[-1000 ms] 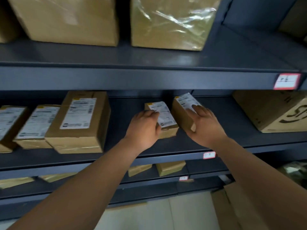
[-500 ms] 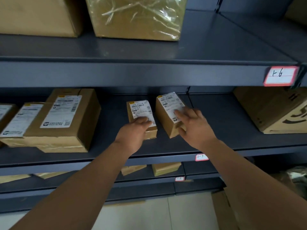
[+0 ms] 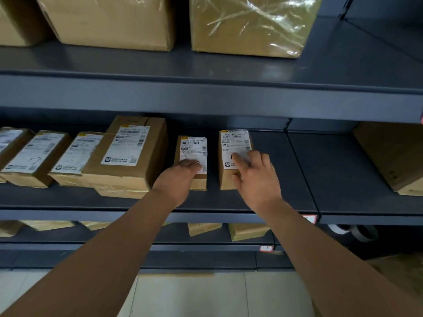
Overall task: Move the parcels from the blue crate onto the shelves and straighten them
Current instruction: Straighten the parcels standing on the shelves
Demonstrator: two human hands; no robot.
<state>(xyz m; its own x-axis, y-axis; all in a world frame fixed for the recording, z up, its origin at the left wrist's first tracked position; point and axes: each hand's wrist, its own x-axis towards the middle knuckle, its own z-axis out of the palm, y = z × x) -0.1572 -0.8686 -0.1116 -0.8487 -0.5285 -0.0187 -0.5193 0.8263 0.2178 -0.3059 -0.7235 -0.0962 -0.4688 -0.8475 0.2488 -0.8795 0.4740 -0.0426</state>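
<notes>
You are working in dim, flat indoor light, so the grey shelves come out dark. The strongest glare lies on the plastic-wrapped box [image 3: 249, 24], with a soft sheen on the top shelf [image 3: 270, 69] just below it. Deep shadow fills the back of the middle shelf [image 3: 297, 179] and the bay under it. Your left hand [image 3: 178, 181] is smeared with motion blur; your right hand [image 3: 256, 177] is sharper. The wide lens bows the shelf edges towards the corners.

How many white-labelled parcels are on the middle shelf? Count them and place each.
6. Leftmost parcel, cut by the frame; second parcel; third parcel; large parcel; left small parcel under the left hand; right small parcel under the right hand. More may be hidden.
</notes>
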